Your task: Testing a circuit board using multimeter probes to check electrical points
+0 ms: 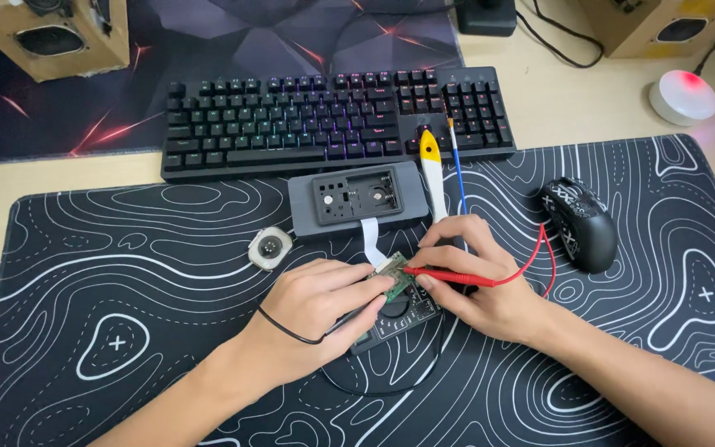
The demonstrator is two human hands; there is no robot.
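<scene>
My left hand (316, 302) grips a black test probe with a black lead, its tip on a small green circuit board (396, 277). My right hand (473, 281) holds a red test probe (448, 273) whose tip touches the same board. A white ribbon cable (370, 240) links the board to an opened grey device case (357, 199) just beyond. Under my hands lies a small black meter (399, 319), partly hidden.
A black patterned desk mat (126, 290) covers the desk. A backlit keyboard (333, 120) sits behind, a black mouse (581, 223) at right, a small round silver part (271, 247) at left. A yellow-tipped white tool (432, 170) and a thin brush (457, 165) lie near the case.
</scene>
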